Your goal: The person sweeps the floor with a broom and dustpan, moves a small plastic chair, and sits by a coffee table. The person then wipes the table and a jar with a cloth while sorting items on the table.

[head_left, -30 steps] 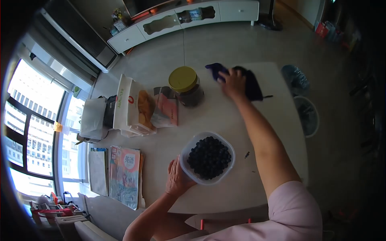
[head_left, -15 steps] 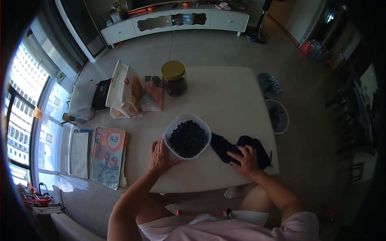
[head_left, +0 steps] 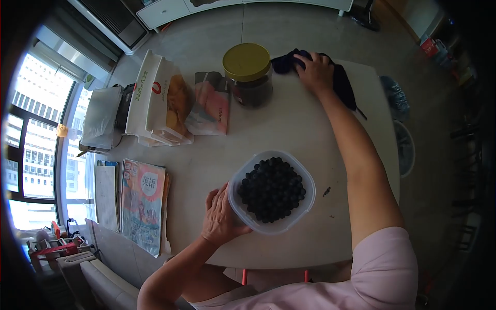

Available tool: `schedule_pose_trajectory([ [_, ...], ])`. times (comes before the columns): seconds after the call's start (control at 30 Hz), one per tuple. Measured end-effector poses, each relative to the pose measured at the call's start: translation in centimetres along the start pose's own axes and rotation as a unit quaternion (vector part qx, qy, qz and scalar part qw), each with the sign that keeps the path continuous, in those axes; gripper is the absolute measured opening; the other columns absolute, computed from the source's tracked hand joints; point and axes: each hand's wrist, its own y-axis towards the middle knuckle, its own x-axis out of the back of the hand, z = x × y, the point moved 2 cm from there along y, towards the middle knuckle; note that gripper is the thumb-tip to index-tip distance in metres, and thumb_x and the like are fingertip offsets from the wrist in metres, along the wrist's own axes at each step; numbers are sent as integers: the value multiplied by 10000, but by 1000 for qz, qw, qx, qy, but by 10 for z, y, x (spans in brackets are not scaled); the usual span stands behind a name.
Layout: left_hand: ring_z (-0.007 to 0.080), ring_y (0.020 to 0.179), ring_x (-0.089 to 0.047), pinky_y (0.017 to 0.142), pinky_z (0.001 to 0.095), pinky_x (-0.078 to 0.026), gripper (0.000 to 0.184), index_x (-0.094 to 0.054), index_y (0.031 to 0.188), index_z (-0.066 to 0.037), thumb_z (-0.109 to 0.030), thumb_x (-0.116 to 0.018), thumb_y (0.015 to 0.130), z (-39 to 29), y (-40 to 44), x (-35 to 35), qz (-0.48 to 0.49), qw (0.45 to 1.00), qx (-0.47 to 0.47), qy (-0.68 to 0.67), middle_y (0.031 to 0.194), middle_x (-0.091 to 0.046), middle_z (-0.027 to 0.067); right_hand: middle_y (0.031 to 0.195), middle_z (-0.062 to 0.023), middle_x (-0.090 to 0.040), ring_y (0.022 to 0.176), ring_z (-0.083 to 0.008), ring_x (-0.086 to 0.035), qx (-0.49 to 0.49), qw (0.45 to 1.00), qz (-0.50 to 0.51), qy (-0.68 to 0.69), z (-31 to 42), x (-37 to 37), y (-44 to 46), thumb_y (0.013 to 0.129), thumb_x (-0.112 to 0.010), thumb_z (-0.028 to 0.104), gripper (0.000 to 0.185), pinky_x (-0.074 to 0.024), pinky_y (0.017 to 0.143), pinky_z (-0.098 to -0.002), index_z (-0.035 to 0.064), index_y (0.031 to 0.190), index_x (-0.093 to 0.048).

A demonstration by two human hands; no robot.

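Note:
A clear plastic container (head_left: 311,192) full of blueberries (head_left: 273,190) stands on the table near its front edge. My left hand (head_left: 221,217) cups the container's left side, thumb along the lower edge and fingers up the wall. At the far edge of the table, my right hand (head_left: 316,72) is closed over a dark cloth (head_left: 343,89), bunched around the fingers and trailing toward the right. The cloth lies just right of a jar (head_left: 249,77) with a gold lid and dark contents. Small dark bits (head_left: 326,191) lie on the tabletop right of the container.
White paper packaging (head_left: 150,103) and a pink pouch (head_left: 211,106) stand left of the jar. A magazine (head_left: 143,204) and papers (head_left: 107,199) lie at the left. A waste bin (head_left: 405,150) stands beyond the table's right edge, below a white cabinet (head_left: 170,14) across the room.
My right hand has moved the cloth from the near right of the table to the far edge beside the jar. My left hand stays at the container. The view has shifted and come closer.

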Motion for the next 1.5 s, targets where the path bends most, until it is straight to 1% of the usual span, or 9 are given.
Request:
schedule_pose_trajectory([
  [0.23, 293, 1313, -365, 1092, 454, -200, 1064, -272, 1399, -26, -537, -754, 600, -5, -4, 4, -37, 999, -4, 6, 1368, -421, 173, 1195, -45, -524, 1118, -277, -458, -4, 1000, 9, 25, 14, 28, -50, 833, -602, 425, 373, -399, 878, -460, 331, 1194, -603],
  [0.4, 290, 1309, -371, 1094, 452, -204, 1046, -272, 1398, -19, -510, -763, 615, -3, -8, -2, -71, 997, -17, 2, 1354, -436, 183, 1182, -101, -505, 1093, -296, -451, 80, 993, 30, 87, 8, 120, -202, 818, -639, 362, 394, -395, 870, -463, 290, 1204, -602],
  [0.57, 295, 1308, -370, 1097, 455, -201, 1056, -249, 1401, 7, -497, -764, 629, -2, -13, -6, -85, 996, -30, 5, 1358, -427, 203, 1184, -102, -494, 1078, -341, -436, 85, 989, 107, 61, -14, 224, -364, 769, -684, 335, 456, -388, 870, -468, 298, 1215, -594],
  [0.67, 293, 1301, -377, 1100, 458, -197, 1065, -237, 1403, 17, -502, -760, 634, -3, -12, -7, -81, 996, -21, 23, 1359, -424, 208, 1186, -99, -491, 1084, -345, -434, 88, 982, 145, 78, -24, 249, -397, 731, -720, 308, 492, -382, 882, -471, 318, 1207, -596],
  [0.8, 301, 1285, -391, 1100, 458, -196, 1061, -243, 1405, -2, -514, -757, 631, -2, -9, -4, -73, 997, -18, 9, 1364, -416, 201, 1198, -97, -485, 1098, -334, -437, 67, 983, 157, 70, -43, 227, -357, 691, -757, 232, 546, -380, 892, -466, 338, 1201, -592],
  [0.9, 305, 1277, -399, 1095, 455, -202, 1057, -252, 1407, -23, -513, -763, 621, -5, -8, -3, -62, 998, -14, 3, 1373, -405, 197, 1224, -105, -481, 1135, -330, -439, 16, 992, 126, 15, -78, 180, -283, 742, -720, 173, 575, -378, 906, -469, 354, 1255, -535],
  [1.17, 313, 1280, -399, 1086, 456, -210, 1092, -256, 1412, -42, -524, -779, 583, -1, -1, -1, -37, 999, -10, -4, 1371, -410, 192, 1271, -73, -503, 1172, -316, -471, -72, 993, 31, -88, -153, 67, -101, 878, -547, 420, 379, -420, 938, -465, 413, 1256, -515],
  [1.4, 314, 1271, -408, 1078, 453, -234, 1110, -225, 1431, -41, -462, -807, 585, -2, -6, 1, -74, 997, -3, -13, 1359, -426, 199, 1268, -82, -499, 1167, -345, -454, -154, 978, 37, -138, -113, 78, -130, 875, -527, 476, 399, -401, 933, -491, 376, 1262, -527],
  [1.5, 329, 1249, -428, 1068, 452, -255, 1110, -206, 1441, -38, -430, -812, 597, -3, -11, -5, -118, 992, -24, -46, 1371, -412, 203, 1192, -101, -520, 1074, -336, -479, -57, 997, 28, -47, -60, 119, -204, 836, -608, 412, 394, -417, 849, -492, 305, 1215, -585],
])
